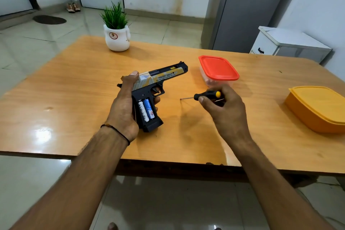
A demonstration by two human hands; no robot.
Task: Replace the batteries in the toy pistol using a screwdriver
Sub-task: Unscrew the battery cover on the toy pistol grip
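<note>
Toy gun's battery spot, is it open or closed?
Open. Two batteries lie bare in the grip of the toy pistol, no cover over them. The left hand holds the pistol; the right hand holds the screwdriver.

left hand (123, 107) gripping toy pistol (161, 78), right hand (226, 111) holding screwdriver (206, 95)

Tan-and-white camouflage toy pistol (158, 82) with black grip; black-and-yellow screwdriver (207, 96); red-lidded box (218, 67).

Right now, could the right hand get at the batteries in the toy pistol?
Probably yes. The batteries lie uncovered in the toy pistol, facing up, with open space between them and the right hand. That hand grips the screwdriver, though, so it would likely set it down first.
</note>
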